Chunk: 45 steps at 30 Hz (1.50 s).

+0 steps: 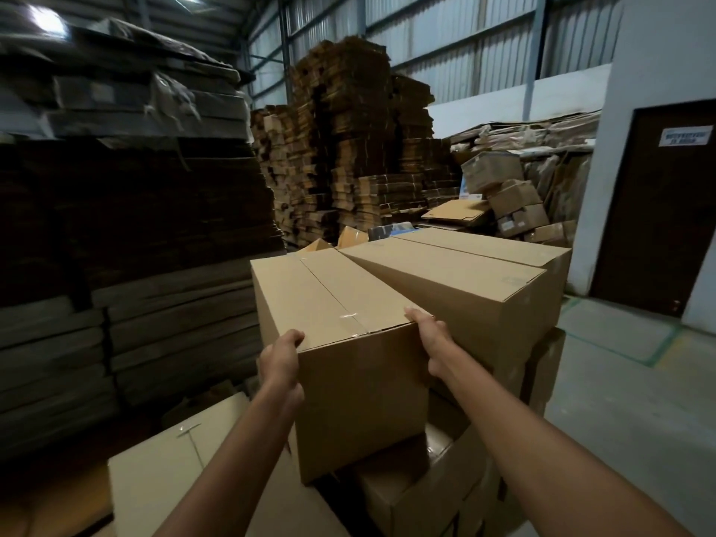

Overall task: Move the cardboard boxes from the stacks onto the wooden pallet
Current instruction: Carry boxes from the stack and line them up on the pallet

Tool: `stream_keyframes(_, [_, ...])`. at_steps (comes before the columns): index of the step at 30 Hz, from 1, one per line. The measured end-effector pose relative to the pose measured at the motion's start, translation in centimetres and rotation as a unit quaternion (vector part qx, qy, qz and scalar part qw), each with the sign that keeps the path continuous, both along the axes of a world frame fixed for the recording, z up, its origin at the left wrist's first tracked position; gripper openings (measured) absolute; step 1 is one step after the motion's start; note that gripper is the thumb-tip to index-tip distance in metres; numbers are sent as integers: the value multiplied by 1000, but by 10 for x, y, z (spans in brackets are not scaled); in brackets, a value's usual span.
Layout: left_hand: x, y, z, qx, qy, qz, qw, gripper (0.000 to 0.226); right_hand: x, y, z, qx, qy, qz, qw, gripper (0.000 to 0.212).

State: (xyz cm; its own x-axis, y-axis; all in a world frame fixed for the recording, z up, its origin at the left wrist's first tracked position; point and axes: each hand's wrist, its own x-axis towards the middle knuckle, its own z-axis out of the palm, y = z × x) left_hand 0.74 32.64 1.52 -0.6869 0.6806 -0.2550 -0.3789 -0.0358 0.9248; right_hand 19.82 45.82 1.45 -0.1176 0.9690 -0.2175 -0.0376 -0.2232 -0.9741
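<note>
Beside blurred stacks of flattened cardboard (135,226), the left hand (281,362) curled its fingers (296,337) over the near left corner of the cardboard box (360,401), whose long axis ran away toward the left and whose base was hidden above lower boxes (407,498), while the right hand (430,343) gripped its right edge beside a neighbouring box (465,288).
</note>
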Motion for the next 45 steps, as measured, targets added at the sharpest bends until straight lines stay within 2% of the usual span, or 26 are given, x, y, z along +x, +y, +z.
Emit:
stream_keyframes(2, [-7,-17,6,6,1,-18,1000,32,-6,-21,10,-23,-2,14,1000,82])
stream_keyframes(5, [-25,-42,16,22,2,-53,998,21,-14,-67,32,-46,-2,3,999,62])
stream_keyframes(8, [-39,-72,23,38,10,-86,996,21,-22,-112,50,-40,-6,-42,998,63])
stream_keyframes(17, [-67,-191,46,117,92,-163,975,36,-31,-273,60,98,54,-136,984,38])
stream_keyframes(20, [-69,-227,52,131,127,-196,964,41,-25,-324,57,117,63,-179,975,45])
stream_keyframes(22, [-64,-249,57,142,117,-224,957,38,-20,-361,63,128,67,-210,967,57])
stream_keyframes(25, [-45,-282,68,176,121,-269,939,29,-4,-410,71,143,60,-251,956,83])
stream_keyframes(26, [-38,-291,69,184,123,-278,935,27,2,-427,73,150,53,-263,952,78])
stream_keyframes(28, [-23,-308,70,203,119,-294,927,27,16,-459,75,161,42,-278,946,39])
stream_keyframes(30, [-7,-324,70,218,122,-317,915,28,36,-488,73,162,42,-292,941,19])
stream_keyframes(34, [37,-357,69,233,125,-382,886,32,80,-548,64,156,43,-329,931,22])
stream_keyframes(38, [94,-400,58,227,110,-446,859,44,129,-619,50,159,54,-400,901,26])
stream_keyframes(41, [146,-446,47,222,100,-481,842,49,170,-683,35,164,51,-452,875,56])
stream_keyframes(42, [165,-463,43,222,97,-490,837,49,186,-706,29,167,44,-466,868,55])
stream_keyframes(45, [220,-517,26,208,86,-521,824,40,232,-777,14,164,36,-499,850,24])
